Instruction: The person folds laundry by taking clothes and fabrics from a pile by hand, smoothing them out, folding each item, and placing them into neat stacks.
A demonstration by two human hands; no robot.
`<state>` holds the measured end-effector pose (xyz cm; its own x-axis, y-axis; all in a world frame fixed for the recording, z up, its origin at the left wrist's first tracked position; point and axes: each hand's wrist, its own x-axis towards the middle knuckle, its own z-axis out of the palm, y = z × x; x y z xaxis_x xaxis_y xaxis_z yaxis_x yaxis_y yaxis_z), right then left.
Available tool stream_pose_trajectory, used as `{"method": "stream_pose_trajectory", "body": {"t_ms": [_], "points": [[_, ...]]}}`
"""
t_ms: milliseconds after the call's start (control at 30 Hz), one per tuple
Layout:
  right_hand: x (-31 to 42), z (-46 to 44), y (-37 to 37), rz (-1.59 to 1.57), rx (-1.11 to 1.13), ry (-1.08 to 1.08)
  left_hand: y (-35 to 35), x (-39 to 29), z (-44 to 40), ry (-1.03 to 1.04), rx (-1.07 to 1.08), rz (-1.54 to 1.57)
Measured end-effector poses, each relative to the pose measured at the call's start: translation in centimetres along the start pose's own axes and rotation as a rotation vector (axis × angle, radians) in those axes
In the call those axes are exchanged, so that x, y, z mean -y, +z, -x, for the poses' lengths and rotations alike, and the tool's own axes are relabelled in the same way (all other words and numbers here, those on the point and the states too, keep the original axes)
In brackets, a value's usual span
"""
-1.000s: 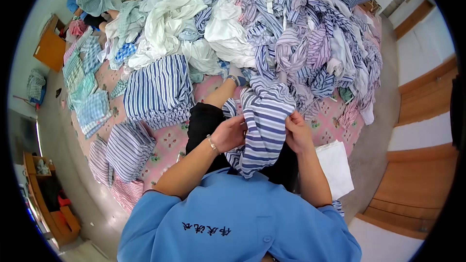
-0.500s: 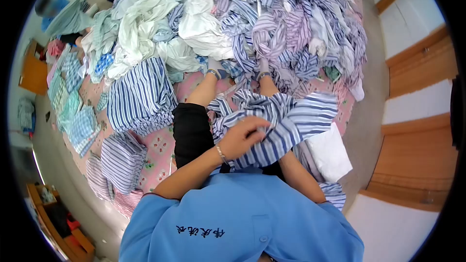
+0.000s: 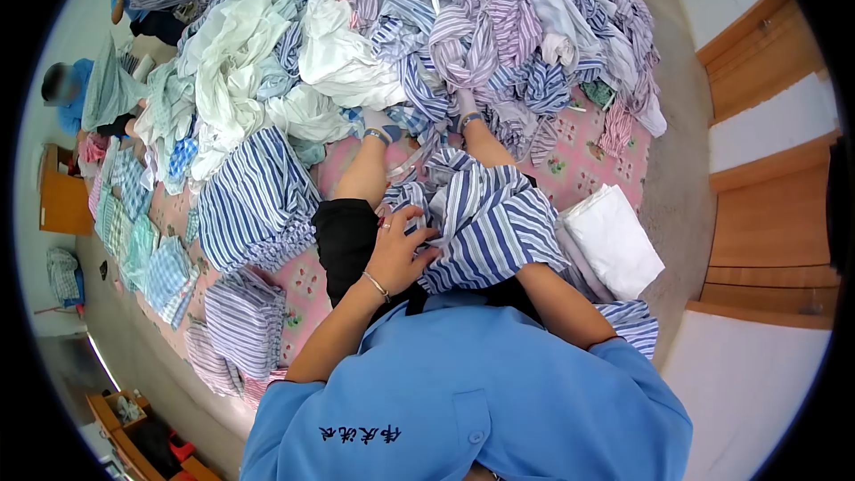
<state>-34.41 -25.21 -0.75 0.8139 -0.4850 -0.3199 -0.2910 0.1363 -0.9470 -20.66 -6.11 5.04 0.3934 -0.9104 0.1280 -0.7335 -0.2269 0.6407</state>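
A laundry workroom, apparently; heaped garments (image 3: 459,43); folded stacks (image 3: 252,205); matching blue shirts (image 3: 410,374).

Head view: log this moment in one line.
left hand: open, at striped cloth | right hand: hidden by striped cloth | folded white cloth: at right

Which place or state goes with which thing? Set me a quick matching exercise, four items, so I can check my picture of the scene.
1. loose laundry heap
2. left hand
3. blue-striped folded stack
4. folded white cloth

A. fingers spread, at the lap's striped cloth
B. at and beyond the feet
C. left of the black trouser leg
D. right of the striped cloth

Pairs: 1-B, 2-A, 3-C, 4-D
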Motion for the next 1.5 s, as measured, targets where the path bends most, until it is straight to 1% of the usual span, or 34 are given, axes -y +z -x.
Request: {"method": "stream_pose_trajectory", "body": {"t_ms": [67, 167, 233, 267, 333, 400, 433, 533, 600, 667, 733, 800, 867, 900, 1000, 1033, 1067, 1133, 1167, 1200, 1233, 1267, 1300, 1333, 1400, 1467, 1500], "points": [[-0.1, 0.0, -0.2, 0.062, 0.009, -0.009, 0.2, 0.2, 0.0, 0.017, 0.003, -0.144], [-0.4, 0.2, -0.5, 0.210, 0.048, -0.021, -0.7, -0.9, -0.5, 0.068, -0.067, -0.086], [-0.8, 0.6, -0.8, 0.392, 0.110, -0.024, -0.8, 1.0, -0.9, 0.055, -0.049, 0.186], [-0.9, 1.0, -1.1, 0.536, 0.174, -0.021, -1.0, 2.0, -0.9, 0.046, -0.039, 0.320], [-0.8, 2.5, -1.5, 0.881, 0.398, -0.030, -4.1, 0.5, -1.0, -0.430, -0.096, 0.888], [0.5, 5.7, -2.1, 1.029, 0.570, -0.202, -6.8, 1.0, -1.1, -0.315, -0.145, 0.878], [2.4, 7.4, -2.1, 0.974, 0.496, -0.499, -8.1, 0.5, -1.1, -0.314, -0.132, 0.834], [7.6, 8.9, -4.1, 0.803, 0.749, 0.054, -9.6, 0.9, 0.5, -0.405, -0.100, 0.785], [7.8, 7.7, -5.6, 0.679, 0.459, 0.084, -9.6, 1.3, 1.7, -0.444, -0.110, 0.738], [7.7, 5.4, -5.7, 0.670, -0.024, 0.107, -9.5, 1.6, 2.6, -0.468, -0.137, 0.736], [3.0, 2.6, -6.3, 0.769, -0.238, -0.044, -9.3, 2.1, 3.1, -0.476, -0.179, 0.777], [2.3, 1.2, -6.2, 0.888, -0.308, -0.085, -9.3, 2.7, 3.6, -0.498, -0.156, 0.751], [2.1, 0.5, -5.8, 1.030, -0.231, 0.000, -9.5, 3.3, 4.0, -0.518, -0.093, 0.681], [1.3, -0.4, -6.2, 1.017, -0.234, -0.041, -10.2, 3.1, 4.1, -0.552, -0.008, 0.517], [1.5, -2.4, -7.8, 0.905, -0.237, -0.147, -9.3, 7.2, 5.0, -0.615, 0.173, 0.337], [4.4, -2.5, -7.9, 0.734, -0.279, -0.011, -9.0, 8.8, 4.9, -0.578, 0.116, 0.285], [7.9, -2.6, -8.3, 0.559, -0.315, 0.123, -10.4, 8.8, 3.7, -0.610, 0.089, 0.239], [10.2, -4.8, -12.5, 0.455, -0.407, -0.102, -11.9, 11.4, 1.6, -0.517, -0.332, 0.413], [14.5, -3.9, -12.1, 0.396, -0.499, -0.246, -13.8, 10.1, -0.3, -0.492, -0.528, 0.630], [17.0, -3.5, -12.7, 0.314, -0.523, -0.373, -16.3, 7.8, -2.1, -0.445, -0.723, 0.848], [18.8, -2.9, -13.5, 0.230, -0.543, -0.493, -18.5, 6.2, -2.8, -0.343, -0.779, 0.972], [20.7, -1.7, -13.3, 0.250, -0.588, -0.536, -20.4, 4.6, -3.1, -0.234, -0.829, 1.096], [21.6, -0.6, -13.1, 0.270, -0.635, -0.578, -21.7, 3.2, -3.2, -0.123, -0.898, 1.065], [21.2, -0.3, -13.3, 0.228, -0.594, -0.582, -22.6, 2.6, -2.8, -0.008, -0.891, 1.070], [19.0, 0.5, -13.7, 0.152, -0.508, -0.559, -23.0, 2.1, -2.0, -0.046, -0.893, 0.975], [15.4, 1.3, -12.9, 0.000, -0.317, -0.441, -21.5, 2.7, -0.2, -0.362, -0.708, 0.746], [13.6, 1.6, -12.4, -0.076, -0.224, -0.375, -20.3, 5.8, 1.5, -0.488, -0.517, 0.602]]}}
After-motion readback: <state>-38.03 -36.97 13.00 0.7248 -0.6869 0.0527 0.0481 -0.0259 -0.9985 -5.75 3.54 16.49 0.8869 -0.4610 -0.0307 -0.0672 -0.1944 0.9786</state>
